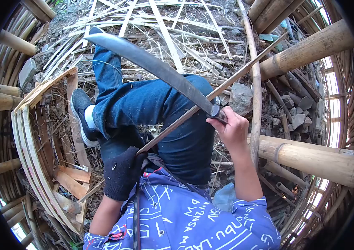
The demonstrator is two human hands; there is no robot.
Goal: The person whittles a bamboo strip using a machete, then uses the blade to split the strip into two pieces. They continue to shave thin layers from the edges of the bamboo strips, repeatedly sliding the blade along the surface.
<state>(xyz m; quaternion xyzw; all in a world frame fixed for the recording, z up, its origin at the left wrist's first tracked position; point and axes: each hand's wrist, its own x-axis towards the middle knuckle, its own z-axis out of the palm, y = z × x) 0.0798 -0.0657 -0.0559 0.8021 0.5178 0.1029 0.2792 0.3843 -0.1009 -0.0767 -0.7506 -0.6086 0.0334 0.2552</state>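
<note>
My bare right hand (232,126) is closed round the handle of a long curved machete (156,68), whose blade reaches up and left over my knee. My left hand (120,173), in a black glove, is wrapped round a long thin bamboo strip (172,127). That strip runs diagonally from the glove across my thigh to the upper right. Near the handle, the blade crosses over the strip; whether the two touch there I cannot tell.
Split bamboo strips (166,33) lie over the ground ahead. Bent strips (31,146) and wood pieces (71,182) are at the left. Thick bamboo poles (310,160) jut in from the right, near an upright thin pole (255,83) and stones (240,98).
</note>
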